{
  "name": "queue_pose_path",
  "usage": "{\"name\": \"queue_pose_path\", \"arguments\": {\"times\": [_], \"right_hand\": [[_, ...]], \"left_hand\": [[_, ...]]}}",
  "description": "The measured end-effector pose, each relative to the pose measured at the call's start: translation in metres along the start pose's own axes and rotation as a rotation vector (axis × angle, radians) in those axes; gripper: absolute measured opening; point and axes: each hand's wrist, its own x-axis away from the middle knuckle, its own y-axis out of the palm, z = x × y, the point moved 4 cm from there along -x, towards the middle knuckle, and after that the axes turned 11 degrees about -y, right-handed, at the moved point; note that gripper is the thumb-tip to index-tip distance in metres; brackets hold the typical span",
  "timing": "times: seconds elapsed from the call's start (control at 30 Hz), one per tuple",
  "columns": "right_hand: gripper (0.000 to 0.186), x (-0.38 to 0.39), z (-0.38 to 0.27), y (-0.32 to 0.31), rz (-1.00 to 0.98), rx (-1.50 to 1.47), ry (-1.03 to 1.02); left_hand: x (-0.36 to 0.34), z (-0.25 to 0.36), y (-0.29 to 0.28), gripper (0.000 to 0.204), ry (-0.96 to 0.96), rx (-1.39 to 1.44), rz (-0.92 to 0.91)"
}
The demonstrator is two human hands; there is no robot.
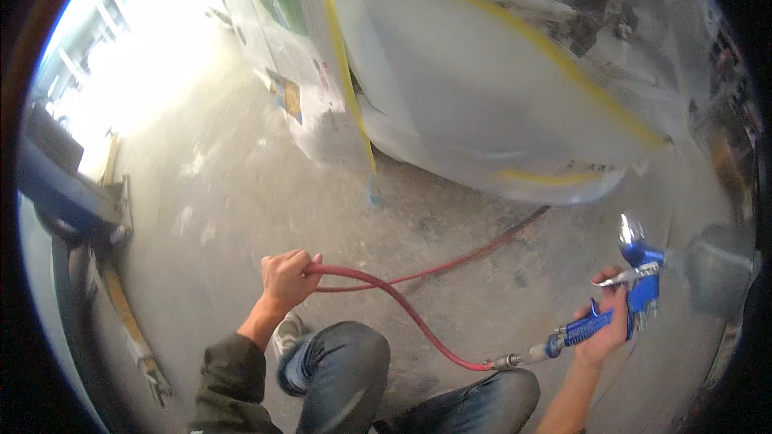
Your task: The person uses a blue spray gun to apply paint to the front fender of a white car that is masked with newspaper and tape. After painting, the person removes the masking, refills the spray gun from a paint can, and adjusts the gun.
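My left hand (287, 281) is closed around a red air hose (422, 325). From there the hose curves down to a metal coupling (515, 358) at the handle end of a blue spray gun (643, 293). My right hand (607, 331) grips that gun by its handle, with fingers up by the silver trigger. The gun is off to the right, its silver tip pointing away from me. Ahead stands a pale grey-white vehicle panel (482, 96), edged with yellow masking tape (555, 40) and masked with paper (635, 0).
More of the red hose trails over the concrete floor (217, 209) beneath the panel. At left stand a blue lift post or arm (68, 193) and a long yellowish bar (125, 309). A grey container-like shape (720, 269) is at right. My bent knees (346, 366) show below.
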Motion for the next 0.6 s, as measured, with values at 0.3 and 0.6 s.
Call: {"name": "queue_pose_path", "arguments": {"times": [0.3, 0.6], "right_hand": [[0.024, 0.014, -0.056, 0.041, -0.071, -0.094, -0.080], [0.020, 0.052, -0.149, 0.129, -0.116, 0.087, -0.115]], "left_hand": [[-0.018, 0.033, -0.026, 0.040, 0.165, 0.110, 0.182], [-0.016, -0.019, -0.097, 0.040, 0.182, 0.225, 0.123]]}}
